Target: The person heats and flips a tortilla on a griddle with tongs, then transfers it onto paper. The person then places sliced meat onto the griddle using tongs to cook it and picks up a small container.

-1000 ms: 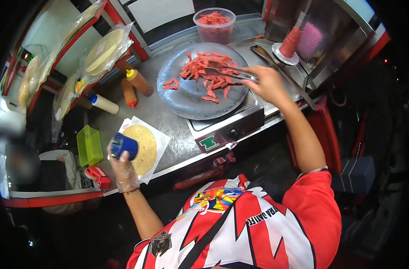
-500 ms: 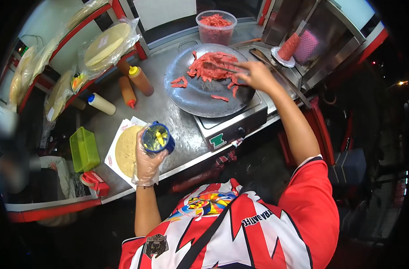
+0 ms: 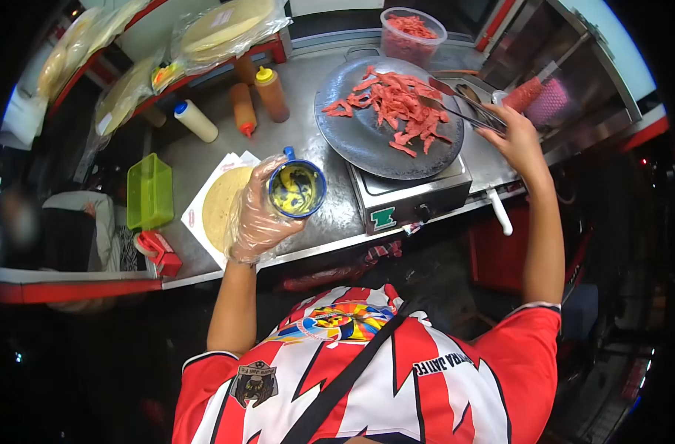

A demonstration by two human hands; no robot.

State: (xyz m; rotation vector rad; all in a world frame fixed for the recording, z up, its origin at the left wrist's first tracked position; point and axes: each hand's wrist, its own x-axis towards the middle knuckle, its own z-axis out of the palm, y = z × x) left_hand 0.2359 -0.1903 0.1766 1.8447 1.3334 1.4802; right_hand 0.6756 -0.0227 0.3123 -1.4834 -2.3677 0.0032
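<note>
My left hand (image 3: 267, 214), in a clear plastic glove, grips a blue mug (image 3: 319, 185). The mouth of the mug faces me, showing yellow smears and dark patches on its inner wall. Beneath that hand lies a flatbread (image 3: 217, 211) on white paper (image 3: 195, 214), partly covered by the glove. My right hand (image 3: 516, 140) is bare and closed around metal tongs (image 3: 467, 117), whose tips reach the right part of the meat. Strips of reddish meat (image 3: 404, 107) lie spread over a round dark griddle pan (image 3: 345, 137).
Sauce bottles (image 3: 271, 95) stand behind the flatbread, with a white bottle (image 3: 197, 122) to their left. A green tray (image 3: 149, 194) and red tape dispenser (image 3: 158, 253) sit at left. Behind the pan is a meat tub (image 3: 413, 37); a white handle (image 3: 500, 212) juts over the counter edge.
My right hand and the tongs have moved right across the pan, and the heaped meat is now more spread out. The mug shows smears where yellow chunks showed before. The view has shifted.
</note>
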